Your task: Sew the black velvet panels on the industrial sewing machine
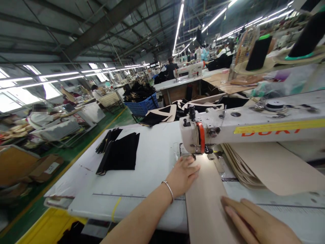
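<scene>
A long tan fabric strip (207,200) lies on the white sewing table (152,159) and runs under the head of a white sewing machine (243,127). My left hand (182,176), with a silver bracelet on the wrist, rests flat on the strip's left edge just before the needle, fingers stretched out. My right hand (256,220) lies flat on the strip nearer to me, fingers extended and pressing the fabric down. Neither hand grips anything.
A stack of tan pieces (269,166) lies right of the needle. Black fabric pieces (119,150) sit on the table's left. A yellow bin (48,228) stands below at the left, a blue basket (142,105) beyond. Other workers sit at distant machines.
</scene>
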